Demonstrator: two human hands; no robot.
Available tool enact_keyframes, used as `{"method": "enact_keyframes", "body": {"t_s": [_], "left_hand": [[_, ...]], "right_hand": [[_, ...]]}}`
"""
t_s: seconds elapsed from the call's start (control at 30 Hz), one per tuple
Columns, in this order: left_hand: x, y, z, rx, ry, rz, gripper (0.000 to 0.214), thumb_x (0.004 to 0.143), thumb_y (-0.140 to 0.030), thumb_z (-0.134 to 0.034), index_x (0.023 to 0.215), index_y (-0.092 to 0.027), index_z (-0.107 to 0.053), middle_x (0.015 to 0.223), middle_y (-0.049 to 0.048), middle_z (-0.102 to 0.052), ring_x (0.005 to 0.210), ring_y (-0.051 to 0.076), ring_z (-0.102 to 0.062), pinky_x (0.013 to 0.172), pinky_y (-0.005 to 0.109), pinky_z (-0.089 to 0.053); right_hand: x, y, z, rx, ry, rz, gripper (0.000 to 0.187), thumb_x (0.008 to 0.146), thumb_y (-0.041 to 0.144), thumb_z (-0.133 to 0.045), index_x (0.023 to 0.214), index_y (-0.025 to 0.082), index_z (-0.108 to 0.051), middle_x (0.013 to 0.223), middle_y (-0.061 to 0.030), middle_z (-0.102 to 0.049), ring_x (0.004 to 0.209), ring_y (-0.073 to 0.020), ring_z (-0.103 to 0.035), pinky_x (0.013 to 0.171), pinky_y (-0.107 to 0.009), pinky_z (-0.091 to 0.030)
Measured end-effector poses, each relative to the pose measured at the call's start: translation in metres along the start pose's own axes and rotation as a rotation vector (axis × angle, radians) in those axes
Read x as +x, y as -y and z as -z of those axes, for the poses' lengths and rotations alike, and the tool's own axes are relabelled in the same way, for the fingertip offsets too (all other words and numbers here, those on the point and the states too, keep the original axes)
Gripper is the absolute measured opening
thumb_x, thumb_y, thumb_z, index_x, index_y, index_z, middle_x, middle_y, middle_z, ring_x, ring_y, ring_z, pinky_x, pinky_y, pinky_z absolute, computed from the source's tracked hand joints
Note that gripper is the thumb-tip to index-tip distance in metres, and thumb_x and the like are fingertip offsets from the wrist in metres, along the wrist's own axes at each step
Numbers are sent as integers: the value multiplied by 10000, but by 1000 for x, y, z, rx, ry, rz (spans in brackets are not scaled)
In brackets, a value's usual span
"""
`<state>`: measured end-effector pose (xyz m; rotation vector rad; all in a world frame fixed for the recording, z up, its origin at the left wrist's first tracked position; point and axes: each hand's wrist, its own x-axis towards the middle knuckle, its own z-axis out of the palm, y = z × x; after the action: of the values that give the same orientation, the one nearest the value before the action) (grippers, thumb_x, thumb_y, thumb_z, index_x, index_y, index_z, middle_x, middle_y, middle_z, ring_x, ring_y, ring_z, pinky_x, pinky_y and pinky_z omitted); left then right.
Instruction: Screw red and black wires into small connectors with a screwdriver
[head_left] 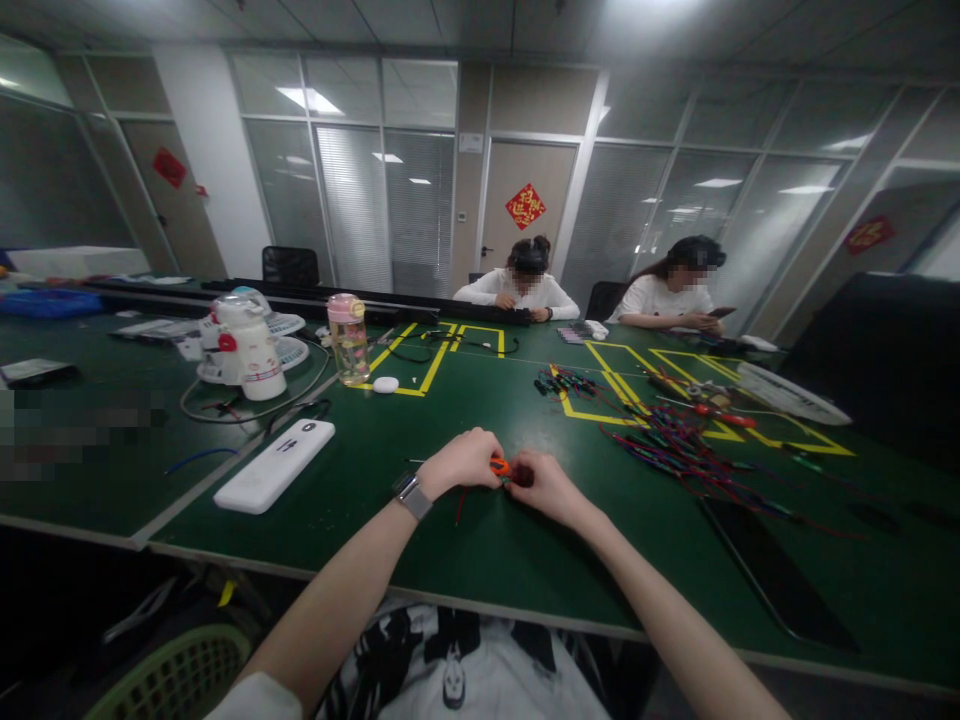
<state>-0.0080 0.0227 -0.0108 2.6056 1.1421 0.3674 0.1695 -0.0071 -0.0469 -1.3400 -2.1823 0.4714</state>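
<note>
Near the front middle of the green table, my left hand (466, 462) is closed with its fingertips around an orange-handled tool (499, 466), which looks like a screwdriver. A thin shaft (414, 461) shows on the far side of that hand. My right hand (551, 488) almost meets it, its fingers pinched on something dark and small that I cannot make out. Between the fingertips sits a tiny green piece (505, 483), mostly hidden. A short red wire (459, 508) hangs below my left hand, over the table.
Several red and blue wires with green connectors (675, 450) lie in a heap to the right. A black phone-like slab (776, 575) rests at the front right. Leftward are a white power bank (276, 466), a pink-lidded bottle (347, 340) and a white jug (251, 350). Two people sit opposite.
</note>
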Motion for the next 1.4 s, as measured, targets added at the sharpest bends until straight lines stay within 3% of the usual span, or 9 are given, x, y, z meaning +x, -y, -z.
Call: {"method": "enact_keyframes", "body": {"t_s": [0.2,0.7,0.83,0.9,1.0,1.1,1.23,1.4], "left_hand": [[1,0,2,-33,36,7,141,619,-228,-668,708,-131,-717,592,14,-610,535,119,-513,501,221,-319],[2,-2,-4,36,27,6,201,601,-240,-690,783,-162,-724,707,50,-663,663,168,-569,551,241,-355],[0,2,8,-96,-3,12,176,601,-268,-734,724,-145,-707,661,26,-624,643,147,-542,563,235,-350],[-1,4,19,-305,-132,-27,250,651,-378,-731,721,-142,-687,666,14,-603,634,130,-523,562,225,-355],[2,2,31,-870,-488,-62,345,834,-488,-532,880,-158,-626,627,-28,-502,505,81,-411,479,200,-309],[9,-8,27,-1382,-578,-131,328,871,-508,-465,802,-188,-489,574,-72,-388,426,56,-308,419,173,-242],[15,-25,11,-1536,-712,-136,287,877,-434,-472,735,-192,-412,551,-80,-364,411,48,-302,410,162,-245],[19,-34,1,-1474,-854,-128,253,890,-392,-435,734,-195,-412,529,-79,-361,407,55,-307,408,167,-254]], "right_hand": [[1,0,-2,-1,18,-6,69,651,100,-628,710,135,-619,668,9,-558,612,-120,-499,567,-228,-353],[-1,2,5,33,70,33,37,733,132,-601,724,130,-637,685,-3,-579,628,-124,-512,585,-230,-363],[-2,3,4,45,53,48,49,727,109,-606,751,132,-642,688,-2,-588,626,-122,-522,590,-227,-378],[-2,3,3,63,37,45,67,723,101,-608,770,134,-642,686,1,-591,620,-119,-524,589,-224,-387],[-2,2,2,87,33,42,79,720,97,-610,780,136,-644,676,5,-589,611,-115,-525,584,-217,-396],[-2,1,1,92,25,53,87,716,95,-614,781,141,-649,686,6,-592,619,-111,-528,589,-212,-401],[-2,1,0,77,11,68,102,709,82,-611,775,148,-652,703,7,-586,625,-107,-520,589,-207,-398],[-3,0,-1,86,7,110,107,716,81,-604,787,144,-653,732,0,-581,644,-109,-522,604,-212,-401]]}}
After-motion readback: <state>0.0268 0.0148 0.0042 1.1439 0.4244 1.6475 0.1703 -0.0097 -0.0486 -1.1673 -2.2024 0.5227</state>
